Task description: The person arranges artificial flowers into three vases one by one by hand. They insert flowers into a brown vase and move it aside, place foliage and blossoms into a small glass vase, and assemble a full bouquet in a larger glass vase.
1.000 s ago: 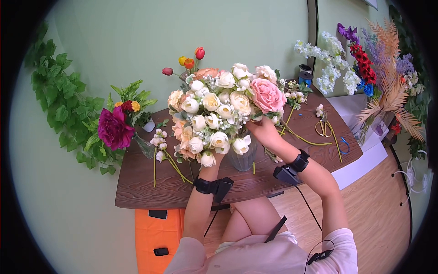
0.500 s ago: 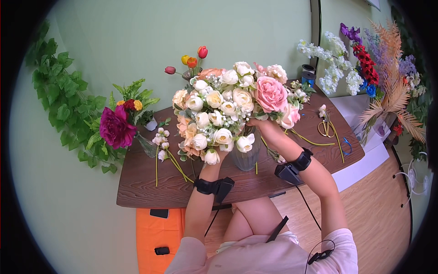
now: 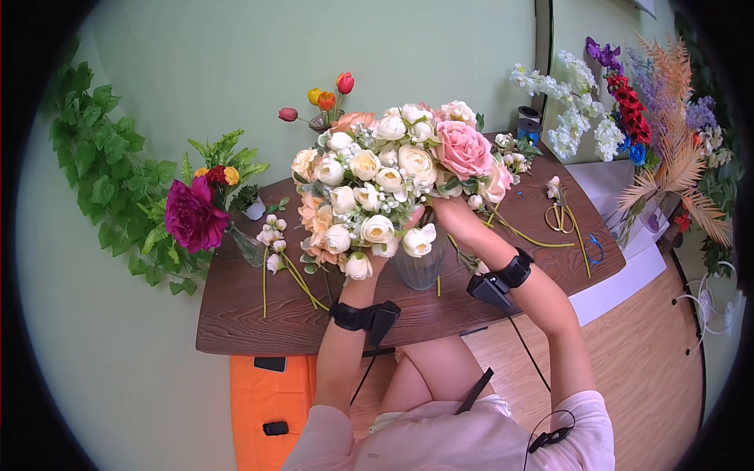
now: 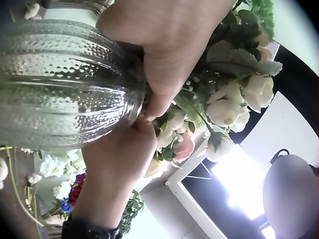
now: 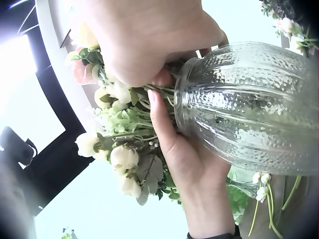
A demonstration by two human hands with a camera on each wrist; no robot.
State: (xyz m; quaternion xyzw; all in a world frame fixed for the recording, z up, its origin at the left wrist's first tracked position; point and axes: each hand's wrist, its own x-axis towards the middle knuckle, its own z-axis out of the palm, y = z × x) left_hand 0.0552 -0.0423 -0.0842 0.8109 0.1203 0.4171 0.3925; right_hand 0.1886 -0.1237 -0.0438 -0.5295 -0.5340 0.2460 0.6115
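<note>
A large bouquet [image 3: 389,180] of cream, peach and pink artificial flowers stands in a ribbed clear glass vase [image 3: 420,271] at the table's front middle. Both hands are gathered at the vase's mouth, under the blooms. My left hand [image 5: 194,162] holds the stems from the left, its thumb lying along them just above the rim in the right wrist view. From the other side, my right hand [image 5: 149,40] grips the stems close to the rim, its fingers curled. Flowers hide most of both hands in the head view. A big pink rose [image 3: 463,149] tops the right side.
Cut stems [image 3: 297,286] with small buds lie left of the vase. Gold-handled scissors [image 3: 558,218] and more stems lie right. A magenta flower [image 3: 194,216] leans from a small glass vase at left; tulips [image 3: 326,100] stand behind. Spools [image 3: 528,125] sit at the back right.
The pink roses on the bouquet's right side have spread outward and up, and a pale pink rose shows there more fully. Both hands stay at the vase's mouth, the right shifting slightly.
</note>
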